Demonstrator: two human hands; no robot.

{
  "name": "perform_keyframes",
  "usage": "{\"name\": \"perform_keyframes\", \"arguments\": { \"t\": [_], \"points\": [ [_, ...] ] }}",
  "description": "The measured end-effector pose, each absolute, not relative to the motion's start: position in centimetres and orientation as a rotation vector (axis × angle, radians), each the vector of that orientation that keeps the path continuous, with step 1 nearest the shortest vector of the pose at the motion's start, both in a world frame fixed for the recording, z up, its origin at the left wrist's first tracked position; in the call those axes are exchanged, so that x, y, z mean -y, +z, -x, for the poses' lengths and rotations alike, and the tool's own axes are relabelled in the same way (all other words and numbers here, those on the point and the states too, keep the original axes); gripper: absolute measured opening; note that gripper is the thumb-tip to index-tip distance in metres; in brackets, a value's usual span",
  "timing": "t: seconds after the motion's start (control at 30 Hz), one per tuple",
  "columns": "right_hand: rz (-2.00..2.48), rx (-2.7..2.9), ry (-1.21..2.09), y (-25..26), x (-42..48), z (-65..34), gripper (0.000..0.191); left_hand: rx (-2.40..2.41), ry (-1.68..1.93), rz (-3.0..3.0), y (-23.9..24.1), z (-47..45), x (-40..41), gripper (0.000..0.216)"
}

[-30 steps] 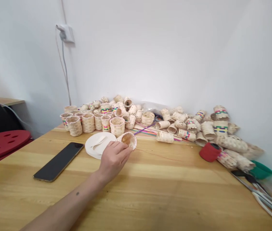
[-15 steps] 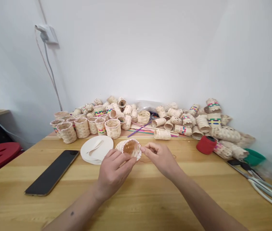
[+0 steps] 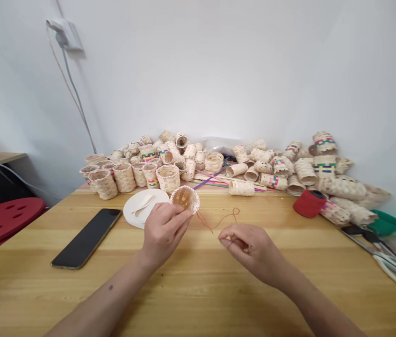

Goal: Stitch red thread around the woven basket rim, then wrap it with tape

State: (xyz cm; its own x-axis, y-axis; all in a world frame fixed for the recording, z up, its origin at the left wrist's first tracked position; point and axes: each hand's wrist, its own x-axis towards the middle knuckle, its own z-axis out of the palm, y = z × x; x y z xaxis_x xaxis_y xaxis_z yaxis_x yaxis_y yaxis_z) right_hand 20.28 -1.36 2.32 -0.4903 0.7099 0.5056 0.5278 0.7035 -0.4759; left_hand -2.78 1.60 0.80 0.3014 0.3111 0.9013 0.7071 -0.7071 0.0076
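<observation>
My left hand (image 3: 162, 231) is closed round a small woven basket (image 3: 184, 198), tipped so its mouth faces me, held above the wooden table (image 3: 198, 290). A thin red thread (image 3: 219, 220) runs in a loose loop from the basket's rim to my right hand (image 3: 250, 248). That hand pinches the thread's end between thumb and fingers, a little to the right of the basket and nearer to me.
Many small woven baskets (image 3: 219, 164) are heaped along the wall. A black phone (image 3: 87, 238) and a stack of white discs (image 3: 143, 207) lie at the left. A red thread spool (image 3: 310, 203), scissors (image 3: 380, 252) and a green object (image 3: 387, 223) sit at the right. A red stool (image 3: 4, 220) stands beside the table.
My right hand came into view, met the basket's rim, then drew back towards me, pulling the red thread out. My left hand lifted and kept the basket.
</observation>
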Motion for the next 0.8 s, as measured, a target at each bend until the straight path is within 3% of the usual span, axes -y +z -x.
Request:
{"name": "perform_keyframes", "arguments": {
  "t": [0.17,0.37,0.47,0.5,0.7,0.8],
  "points": [
    [1.216,2.018,0.458,1.7,-0.3,-20.4,0.026,0.945,-1.399,2.174,1.0,3.0,-1.6,0.012],
    [1.183,2.083,0.616,0.7,-2.7,-18.0,0.035,0.937,-1.434,2.173,1.2,2.9,-1.6,0.012],
    [1.116,2.099,0.606,0.2,-3.1,-16.7,0.021,0.957,-1.43,2.185,1.1,3.0,-1.7,0.013],
    [1.093,2.094,0.579,0.2,-2.9,-16.5,0.015,0.966,-1.428,2.178,1.1,3.1,-1.7,0.012],
    [0.72,2.191,-0.096,2.2,2.4,-17.0,0.032,1.047,-1.409,2.104,0.9,3.1,-2.2,0.008],
    [0.558,2.28,-0.217,3.5,5.1,-17.4,0.035,1.13,-1.379,2.106,0.8,3.1,-2.5,0.009]
  ]
}}
